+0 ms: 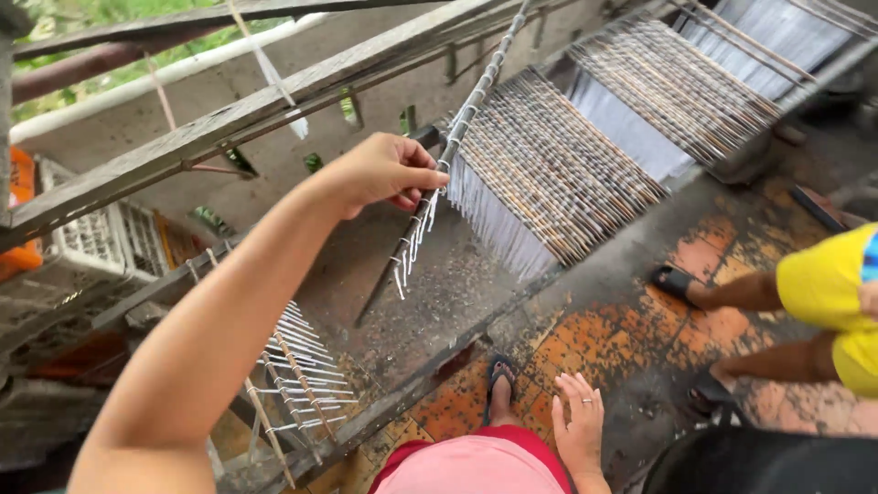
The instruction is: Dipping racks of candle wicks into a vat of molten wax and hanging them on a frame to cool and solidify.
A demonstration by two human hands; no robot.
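- Nearest the lens: my left arm, reaching out and up; left hand point(389, 171) pinched together on a thin rod point(430, 206) strung with pale thread loops.
- Rod runs diagonally from upper right down toward the dark sloped surface; my fingers grip it about midway, just where the white thread fringe point(489, 220) starts.
- Right hand point(580, 423) hangs low by my knee, fingers loosely spread, holding nothing, over the orange tiled floor point(585, 329).
- Loom frame: wooden beam point(247, 114) crosses above my arm.
- Done, as far as I can judge: big woven-looking bands of brown sticks and white thread point(558, 169) already laid out to the right, second band point(681, 82) further up.
- Left: lower section of sticks with white ties point(297, 370) near my elbow looks sparse, only partly filled.
- Rod in hand is not seated anywhere yet; lower end free.
- Another person's legs and sandal point(672, 279) at right, yellow clothing, apart from my work.
- My foot in a sandal point(498, 380) on the tiles below.
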